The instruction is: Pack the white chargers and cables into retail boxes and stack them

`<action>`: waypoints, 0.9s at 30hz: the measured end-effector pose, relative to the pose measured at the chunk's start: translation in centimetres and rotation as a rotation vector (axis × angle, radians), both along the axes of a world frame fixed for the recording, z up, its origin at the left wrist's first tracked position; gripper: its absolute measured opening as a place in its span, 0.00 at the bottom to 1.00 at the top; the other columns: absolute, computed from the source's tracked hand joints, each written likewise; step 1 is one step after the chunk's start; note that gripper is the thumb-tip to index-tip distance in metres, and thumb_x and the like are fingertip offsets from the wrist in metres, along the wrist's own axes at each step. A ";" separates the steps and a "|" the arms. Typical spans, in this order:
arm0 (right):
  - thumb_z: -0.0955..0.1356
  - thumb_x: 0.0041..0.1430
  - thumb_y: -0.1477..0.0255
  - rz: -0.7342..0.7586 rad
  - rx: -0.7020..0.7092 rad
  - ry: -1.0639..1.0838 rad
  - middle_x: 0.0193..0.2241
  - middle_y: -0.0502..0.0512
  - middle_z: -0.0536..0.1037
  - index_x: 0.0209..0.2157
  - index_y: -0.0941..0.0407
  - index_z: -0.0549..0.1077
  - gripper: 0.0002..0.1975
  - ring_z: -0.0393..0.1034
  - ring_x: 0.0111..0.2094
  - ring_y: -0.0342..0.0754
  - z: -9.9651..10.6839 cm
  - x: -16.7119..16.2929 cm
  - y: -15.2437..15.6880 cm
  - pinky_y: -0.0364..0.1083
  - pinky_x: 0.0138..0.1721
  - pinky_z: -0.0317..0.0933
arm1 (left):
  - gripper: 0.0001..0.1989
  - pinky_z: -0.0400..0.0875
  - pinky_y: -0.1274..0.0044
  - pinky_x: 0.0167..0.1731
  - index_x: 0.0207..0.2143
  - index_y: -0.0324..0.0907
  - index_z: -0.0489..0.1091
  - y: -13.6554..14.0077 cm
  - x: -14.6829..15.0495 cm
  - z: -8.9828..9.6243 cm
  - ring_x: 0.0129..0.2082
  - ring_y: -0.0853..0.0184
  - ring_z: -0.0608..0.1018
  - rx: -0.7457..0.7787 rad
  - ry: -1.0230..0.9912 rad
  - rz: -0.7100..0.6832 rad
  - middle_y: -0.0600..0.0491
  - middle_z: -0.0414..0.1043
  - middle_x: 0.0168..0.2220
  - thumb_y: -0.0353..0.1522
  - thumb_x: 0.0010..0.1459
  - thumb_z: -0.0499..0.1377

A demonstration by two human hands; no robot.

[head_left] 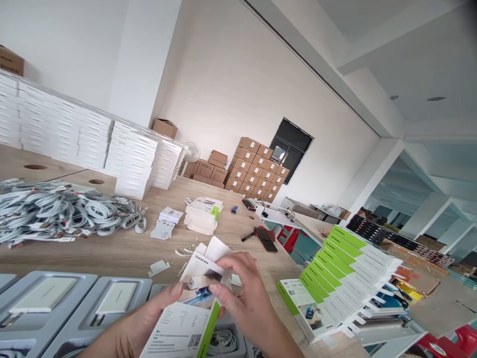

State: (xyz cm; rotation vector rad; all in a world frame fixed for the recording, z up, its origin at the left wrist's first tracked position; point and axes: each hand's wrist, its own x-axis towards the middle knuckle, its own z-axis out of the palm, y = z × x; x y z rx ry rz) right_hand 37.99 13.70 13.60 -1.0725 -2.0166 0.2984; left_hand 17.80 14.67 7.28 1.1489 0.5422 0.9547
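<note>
My left hand (149,313) and my right hand (248,293) both grip a white and green cardboard packaging box (179,325), which stands tilted before me with its top flaps up. The left thumb presses on the printed front; the right thumb and fingers close around the upper right side. Below and to the left lie grey molded trays (84,293), holding white plug chargers (43,294). Partly behind the box, a coiled white cable (222,342) sits in another tray. The inside of the box is hidden.
Left on the table lies a heap of white cables (74,211), with stacked white boxes (130,154) behind. Leaflets (163,228), a flattened carton (201,219), a marker (248,236) and a phone (266,239) lie further out. Stacked green-white boxes (335,283) stand right.
</note>
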 end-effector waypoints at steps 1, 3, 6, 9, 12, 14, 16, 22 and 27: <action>0.71 0.56 0.63 0.021 -0.053 0.044 0.34 0.53 0.73 0.33 0.52 0.72 0.08 0.66 0.41 0.52 0.2 0.0 0.0 0.50 0.46 0.59 | 0.42 0.67 0.60 0.47 0.43 0.45 0.79 -0.3 0.2 0.0 0.49 0.43 0.76 -0.041 -0.037 -0.063 0.45 0.80 0.40 0.65 0.36 0.56; 0.71 0.55 0.60 0.070 -0.143 0.169 0.32 0.51 0.71 0.25 0.54 0.67 0.15 0.66 0.39 0.50 0.5 0.2 0.1 0.47 0.44 0.59 | 0.36 0.69 0.64 0.45 0.44 0.45 0.79 -0.7 0.5 0.1 0.45 0.48 0.78 -0.134 -0.141 -0.209 0.46 0.80 0.41 0.58 0.38 0.62; 0.73 0.51 0.56 0.091 -0.201 0.341 0.48 0.55 0.70 0.33 0.54 0.70 0.17 0.66 0.48 0.52 0.5 0.9 0.3 0.47 0.47 0.60 | 0.24 0.70 0.68 0.45 0.43 0.40 0.79 -0.9 0.4 0.8 0.42 0.54 0.79 -0.250 -0.255 -0.376 0.45 0.80 0.40 0.45 0.46 0.65; 0.71 0.53 0.51 0.105 -0.304 0.446 0.57 0.59 0.67 0.56 0.49 0.64 0.33 0.64 0.53 0.56 -0.3 1.4 0.3 0.50 0.48 0.62 | 0.20 0.69 0.65 0.49 0.47 0.37 0.77 -0.6 0.3 1.4 0.44 0.52 0.79 -0.289 -0.313 -0.338 0.42 0.80 0.41 0.39 0.55 0.61; 0.66 0.59 0.50 0.186 -0.498 0.413 0.44 0.58 0.77 0.52 0.51 0.72 0.26 0.71 0.44 0.55 -1.6 1.5 0.1 0.50 0.42 0.65 | 0.20 0.70 0.62 0.48 0.50 0.39 0.75 -0.2 0.5 1.5 0.44 0.50 0.79 -0.202 -0.239 -0.152 0.44 0.80 0.41 0.39 0.59 0.59; 0.64 0.61 0.52 0.147 -0.525 0.382 0.33 0.55 0.79 0.42 0.54 0.78 0.22 0.72 0.35 0.52 -2.6 1.4 0.0 0.47 0.36 0.65 | 0.20 0.70 0.66 0.47 0.50 0.42 0.74 0.1 0.6 1.4 0.45 0.51 0.79 -0.024 -0.028 0.021 0.46 0.80 0.43 0.42 0.59 0.59; 0.64 0.61 0.52 0.058 -0.486 0.388 0.26 0.54 0.78 0.36 0.57 0.79 0.22 0.69 0.29 0.50 -3.5 1.3 0.0 0.45 0.30 0.62 | 0.19 0.69 0.70 0.47 0.50 0.46 0.74 0.3 0.7 1.3 0.46 0.54 0.78 0.196 0.206 0.186 0.50 0.78 0.48 0.43 0.60 0.58; 0.67 0.56 0.49 -0.103 -0.590 0.515 0.29 0.56 0.79 0.39 0.58 0.79 0.26 0.72 0.31 0.51 -5.3 1.7 -0.1 0.47 0.33 0.65 | 0.31 0.71 0.72 0.45 0.62 0.49 0.58 0.6 1.1 1.2 0.48 0.56 0.77 0.287 0.257 0.361 0.50 0.75 0.53 0.44 0.59 0.60; 0.69 0.56 0.52 -0.127 -0.556 0.650 0.51 0.57 0.75 0.57 0.49 0.69 0.30 0.70 0.49 0.56 -5.2 2.7 0.0 0.53 0.49 0.64 | 0.42 0.73 0.70 0.39 0.65 0.53 0.39 -0.3 1.8 1.8 0.43 0.56 0.79 0.243 0.108 0.423 0.47 0.75 0.49 0.44 0.57 0.61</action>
